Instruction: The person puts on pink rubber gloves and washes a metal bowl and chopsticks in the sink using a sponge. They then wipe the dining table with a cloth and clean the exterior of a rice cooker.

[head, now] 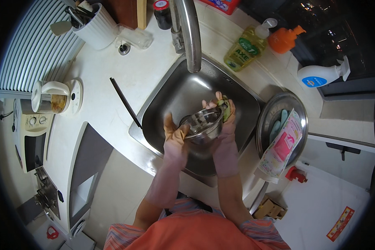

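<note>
Both my hands wear pinkish rubber gloves with orange-tan fingers. Over the stainless steel sink [187, 90], a shiny round bowl [206, 125] is held tilted between them; it looks metallic. My left hand [176, 131] grips its left rim, thumb side inward, slightly blurred. At the right rim, my right hand [230, 117] holds a crumpled green-yellow scrubbing cloth or sponge [226, 109] together with the bowl. Part of its fingers shows beyond the far rim. The curved faucet [192, 40] hangs above the far side of the sink, and no water stream is visible.
Black chopsticks [125, 101] lie against the sink's left edge. Right of it, a metal lid or pan [262, 125] bears a floral packet [281, 147] and pale green gloves [278, 125]. Behind stand an AXE dish soap bottle [245, 48], an orange bottle [282, 40] and a white spray bottle [318, 75].
</note>
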Motion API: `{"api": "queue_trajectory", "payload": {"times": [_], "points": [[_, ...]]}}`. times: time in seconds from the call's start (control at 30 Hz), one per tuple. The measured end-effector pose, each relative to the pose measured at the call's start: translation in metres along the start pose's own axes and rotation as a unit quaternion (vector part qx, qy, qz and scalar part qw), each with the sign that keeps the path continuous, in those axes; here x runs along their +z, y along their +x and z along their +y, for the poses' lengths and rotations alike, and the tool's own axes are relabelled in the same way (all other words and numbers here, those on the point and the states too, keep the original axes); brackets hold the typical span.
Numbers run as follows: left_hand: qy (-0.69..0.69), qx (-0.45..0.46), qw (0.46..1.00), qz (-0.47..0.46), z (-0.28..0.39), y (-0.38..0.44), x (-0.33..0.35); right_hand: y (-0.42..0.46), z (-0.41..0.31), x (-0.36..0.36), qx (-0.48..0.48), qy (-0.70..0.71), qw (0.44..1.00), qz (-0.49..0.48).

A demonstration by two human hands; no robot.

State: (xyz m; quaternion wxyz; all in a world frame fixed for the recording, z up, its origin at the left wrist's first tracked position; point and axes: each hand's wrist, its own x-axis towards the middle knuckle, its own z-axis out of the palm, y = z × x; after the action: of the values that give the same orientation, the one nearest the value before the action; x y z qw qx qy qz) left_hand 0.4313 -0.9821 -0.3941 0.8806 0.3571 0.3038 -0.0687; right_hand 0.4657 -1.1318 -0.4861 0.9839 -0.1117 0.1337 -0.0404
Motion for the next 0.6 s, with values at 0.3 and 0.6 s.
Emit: {"api": "queue_trajectory", "payload": {"times": [0.3,0.6], "points": [[0.651,0.149,0.685,-0.290,0.029,0.012,-0.045,0.006,-0.027,0.059,-0.121,-0.275,0.943,0.139],[0.470,0.127,0.845,-0.221,-0.005,0.030,-0.062,-0.049,0.038,0.101,-0.068,-0.917,0.379,0.102]]}}
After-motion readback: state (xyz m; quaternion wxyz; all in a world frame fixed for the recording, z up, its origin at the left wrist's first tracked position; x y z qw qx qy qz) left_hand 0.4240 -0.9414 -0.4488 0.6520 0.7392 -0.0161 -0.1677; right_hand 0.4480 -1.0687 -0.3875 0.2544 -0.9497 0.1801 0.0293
